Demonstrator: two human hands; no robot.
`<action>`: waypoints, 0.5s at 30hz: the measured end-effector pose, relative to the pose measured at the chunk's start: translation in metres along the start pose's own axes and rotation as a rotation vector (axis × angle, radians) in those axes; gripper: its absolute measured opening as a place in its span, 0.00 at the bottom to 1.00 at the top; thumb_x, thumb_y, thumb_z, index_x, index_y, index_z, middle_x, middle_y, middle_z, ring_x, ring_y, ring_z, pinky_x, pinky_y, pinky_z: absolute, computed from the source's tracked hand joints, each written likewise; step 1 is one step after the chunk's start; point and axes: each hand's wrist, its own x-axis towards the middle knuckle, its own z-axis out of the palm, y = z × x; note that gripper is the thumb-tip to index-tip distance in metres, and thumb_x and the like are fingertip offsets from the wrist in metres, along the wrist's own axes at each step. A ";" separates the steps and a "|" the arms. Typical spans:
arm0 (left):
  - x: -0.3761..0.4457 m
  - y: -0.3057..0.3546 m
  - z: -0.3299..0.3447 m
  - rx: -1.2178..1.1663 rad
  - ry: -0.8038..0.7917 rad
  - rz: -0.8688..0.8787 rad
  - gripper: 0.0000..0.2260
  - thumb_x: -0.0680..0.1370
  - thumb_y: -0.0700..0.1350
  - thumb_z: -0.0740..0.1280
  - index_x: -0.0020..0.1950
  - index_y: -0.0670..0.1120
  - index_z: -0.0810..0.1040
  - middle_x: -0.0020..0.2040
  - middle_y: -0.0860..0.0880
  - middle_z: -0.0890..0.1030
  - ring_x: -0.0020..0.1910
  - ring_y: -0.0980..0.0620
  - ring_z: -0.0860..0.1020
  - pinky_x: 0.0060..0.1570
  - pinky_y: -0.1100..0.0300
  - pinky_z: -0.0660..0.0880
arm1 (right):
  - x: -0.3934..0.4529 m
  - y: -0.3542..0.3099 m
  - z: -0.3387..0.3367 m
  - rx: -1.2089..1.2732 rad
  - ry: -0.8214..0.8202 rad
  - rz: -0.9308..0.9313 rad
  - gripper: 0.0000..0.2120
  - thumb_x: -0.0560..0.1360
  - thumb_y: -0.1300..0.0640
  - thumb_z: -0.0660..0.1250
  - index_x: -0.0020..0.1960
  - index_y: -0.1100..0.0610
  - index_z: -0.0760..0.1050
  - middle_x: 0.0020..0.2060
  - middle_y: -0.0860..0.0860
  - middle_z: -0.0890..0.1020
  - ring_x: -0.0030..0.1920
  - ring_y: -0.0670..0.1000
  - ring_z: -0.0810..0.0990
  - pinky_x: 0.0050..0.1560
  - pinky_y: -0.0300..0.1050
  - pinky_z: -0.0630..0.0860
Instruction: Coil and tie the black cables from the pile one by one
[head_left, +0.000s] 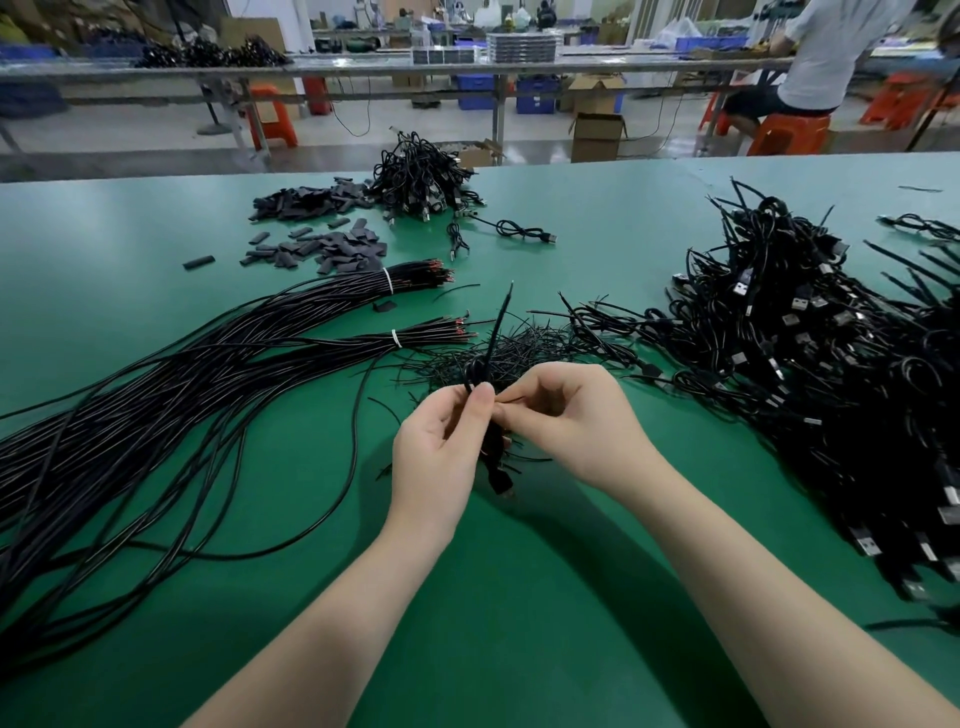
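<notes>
Both hands meet above the green tabletop (519, 597), close to the near edge of a heap of thin black tie wires (498, 348). Left hand (441, 447) has its fingers curled round a coiled black cable (493, 447), thumb pressed against the bundle near its top. Right hand (566, 415) pinches something thin at the coil between thumb and forefinger, the other fingers folded; what it pinches is too fine to make out for certain. One black strand (500, 322) rises from the top of the coil, pointing up and away over the tie wires. The coil's lower end, with what looks like a plug, hangs below the hands just above the tabletop.

Left of the tie wires lie long straight black cables (156, 415) in two bunches, each bound near its far end with a white band (387, 282); the ends show reddish tips. Beyond those bunches, farther from the tie wires, lie many short dark sleeve pieces (322, 249) scattered flat. Behind the tie wires, toward the far edge of the tabletop, sits a small heap of coiled cables (421, 182), with one loose coiled cable (519, 229) beside it. Right of the tie wires a large pile of coiled cables with USB plugs (805, 353) spreads to the edge of view.

Past the tabletop, a person (821, 57) sits on an orange stool (789, 132) at another bench.
</notes>
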 end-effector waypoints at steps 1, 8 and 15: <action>0.001 0.001 -0.001 -0.032 -0.006 -0.021 0.12 0.77 0.55 0.66 0.38 0.50 0.80 0.34 0.51 0.81 0.37 0.53 0.78 0.39 0.55 0.75 | 0.000 0.000 0.001 0.031 -0.007 0.025 0.05 0.71 0.61 0.75 0.37 0.55 0.82 0.29 0.51 0.81 0.29 0.43 0.72 0.33 0.36 0.70; 0.004 0.009 -0.005 -0.319 -0.044 -0.237 0.13 0.66 0.56 0.73 0.36 0.47 0.85 0.31 0.48 0.80 0.27 0.53 0.77 0.28 0.64 0.73 | -0.002 -0.002 0.001 0.110 -0.010 0.002 0.03 0.71 0.64 0.74 0.41 0.58 0.82 0.35 0.55 0.84 0.35 0.50 0.80 0.42 0.46 0.78; 0.008 0.011 -0.009 -0.344 -0.113 -0.373 0.11 0.65 0.57 0.73 0.28 0.51 0.81 0.25 0.52 0.74 0.22 0.58 0.71 0.22 0.67 0.69 | 0.001 -0.012 -0.009 -0.058 -0.081 -0.113 0.04 0.71 0.65 0.74 0.42 0.57 0.83 0.37 0.49 0.85 0.39 0.49 0.82 0.45 0.44 0.79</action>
